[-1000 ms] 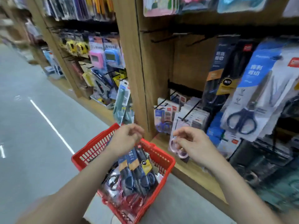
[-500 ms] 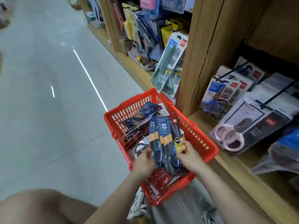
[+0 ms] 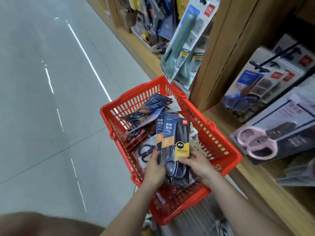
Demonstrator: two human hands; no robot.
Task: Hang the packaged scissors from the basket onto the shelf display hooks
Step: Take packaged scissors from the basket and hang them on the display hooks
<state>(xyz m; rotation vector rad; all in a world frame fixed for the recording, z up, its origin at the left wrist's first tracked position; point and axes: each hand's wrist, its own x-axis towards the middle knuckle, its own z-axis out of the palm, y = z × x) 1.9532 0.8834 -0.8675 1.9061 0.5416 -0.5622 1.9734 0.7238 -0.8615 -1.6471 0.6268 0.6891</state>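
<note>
Left hand (image 3: 154, 169): grips the lower left edge of a small stack of packaged scissors (image 3: 175, 142), with fingertips curled onto the front of the cards.

Right hand (image 3: 198, 165): grasps the lower right edge of the same stack, with the thumb pressed on the front just below the yellow label.

Packaged scissors: stand nearly upright above the inside of the red basket (image 3: 219, 132), held between both hands. Show dark cards with orange and yellow bands and blue-grey handles at the bottom. Overlap by at least two cards; exact count not clear.

Red basket: sits low beside the wooden shelf (image 3: 255, 184), just in front of the wooden upright (image 3: 221, 57). Holds a fan of dark packs (image 3: 150, 108) against the far corner, red packs (image 3: 136, 137) along the left wall, and a pair of black-handled scissors (image 3: 144, 150) beside the left hand.

Wooden shelf: carries hanging stock to the right of the upright. Includes a pack of blue-handled scissors (image 3: 247, 92) on a black display hook (image 3: 272, 60) and, nearer the camera, a pack of pink-handled scissors (image 3: 255, 143).

Green pack (image 3: 182, 45): hangs left of the upright, directly above the far corner of the basket.

Grey floor (image 3: 51, 99): fills the left half of the view, crossed by bright reflected streaks.
</note>
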